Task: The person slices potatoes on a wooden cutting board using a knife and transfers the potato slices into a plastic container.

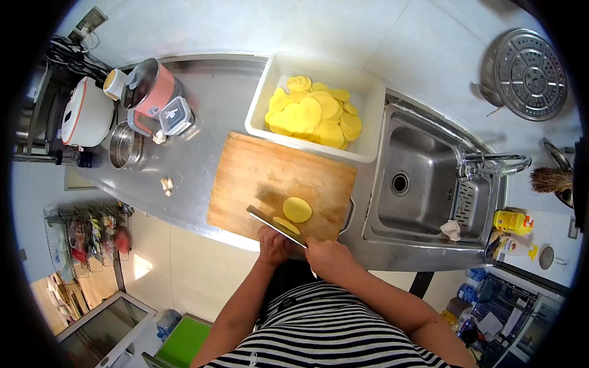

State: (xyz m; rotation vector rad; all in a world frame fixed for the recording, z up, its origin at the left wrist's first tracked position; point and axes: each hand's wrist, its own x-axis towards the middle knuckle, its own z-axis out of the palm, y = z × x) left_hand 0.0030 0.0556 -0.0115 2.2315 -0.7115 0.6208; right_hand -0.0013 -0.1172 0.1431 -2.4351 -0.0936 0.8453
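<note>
A wooden cutting board [245,175] lies on the steel counter, and near its front edge my right hand [328,256] grips the handle of a knife [276,227]. The blade slants up to the left across the board. My left hand [273,244] is closed close to the blade's near side; what its fingers hold is hidden. Just beyond the blade lie a thin yellow slice [286,225] and a larger round yellow slice [297,210]. Behind the board, a white bin [374,116] holds a pile of yellow slices [310,113].
To the right is a sink [417,165] with a faucet [497,161]. Garlic pieces [167,186], a metal bowl [126,146], a pink pot [156,89] and a lidded glass box [176,115] stand at the left. A yellow bottle [512,222] is at the far right.
</note>
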